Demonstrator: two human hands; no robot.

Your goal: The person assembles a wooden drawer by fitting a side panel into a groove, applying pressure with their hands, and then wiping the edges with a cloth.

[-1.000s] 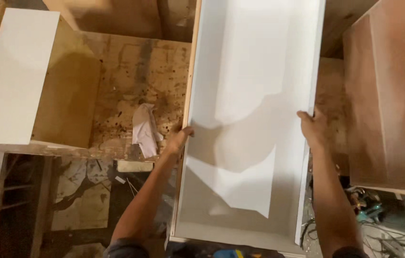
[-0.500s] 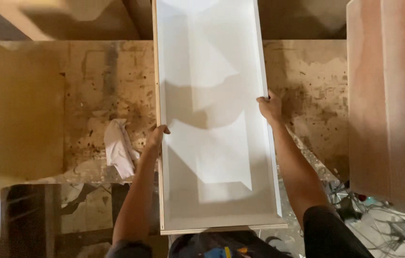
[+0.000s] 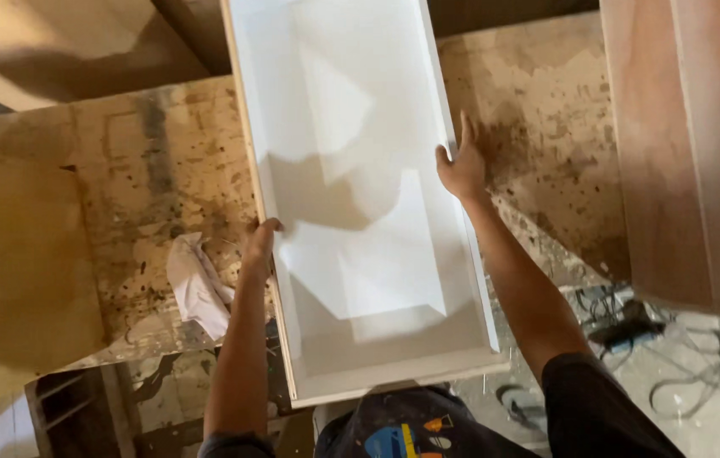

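Drawer shifted right, rag beside.

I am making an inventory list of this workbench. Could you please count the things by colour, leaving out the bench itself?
White: 2, the long open box held by the left hand and right hand, and the crumpled rag.
Brown: 1, the wooden panel.
Total: 3

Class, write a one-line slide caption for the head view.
Both hands, left and right, grip a white drawer box over a stained plywood bench.
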